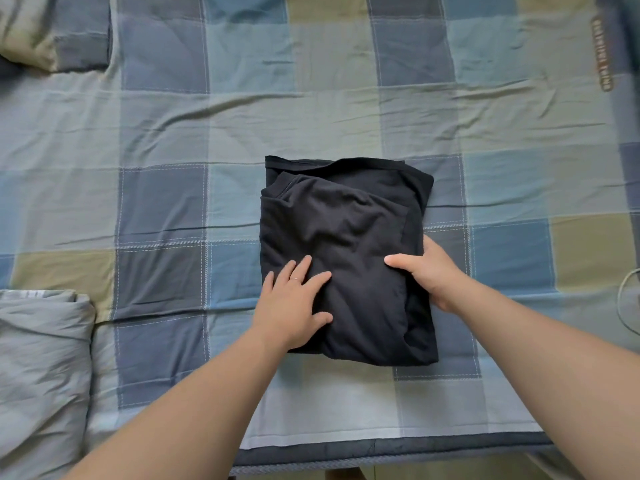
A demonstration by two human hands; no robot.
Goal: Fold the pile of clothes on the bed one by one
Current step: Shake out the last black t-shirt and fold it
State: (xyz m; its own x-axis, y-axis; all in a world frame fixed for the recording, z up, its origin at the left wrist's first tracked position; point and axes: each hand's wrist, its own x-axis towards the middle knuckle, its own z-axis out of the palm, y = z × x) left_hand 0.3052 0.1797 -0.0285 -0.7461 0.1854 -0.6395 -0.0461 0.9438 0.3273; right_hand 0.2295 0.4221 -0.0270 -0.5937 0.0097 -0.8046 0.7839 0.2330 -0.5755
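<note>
Head view: your left hand (294, 299) lies flat, fingers spread, pressing the folded black garment (346, 244) mid-bed. Your right hand (429, 271) grips its right edge, thumb on top, fingers tucked beneath. Both forearms reach forward. Orange lettering (602, 53) on checked bedsheet (166, 133): unreadable.

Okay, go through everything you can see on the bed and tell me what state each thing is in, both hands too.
black garment: folded into a rough rectangle, lying flat, layers uneven.
left hand: fingers straight and spread, pressing on the garment's near left part.
right hand: grips the garment's right edge, thumb on top.
checked bed sheet: spread out, wrinkled.
grey blanket: bundled at the near left, apart from the garment.
pillow: lying at the far left corner.
</note>
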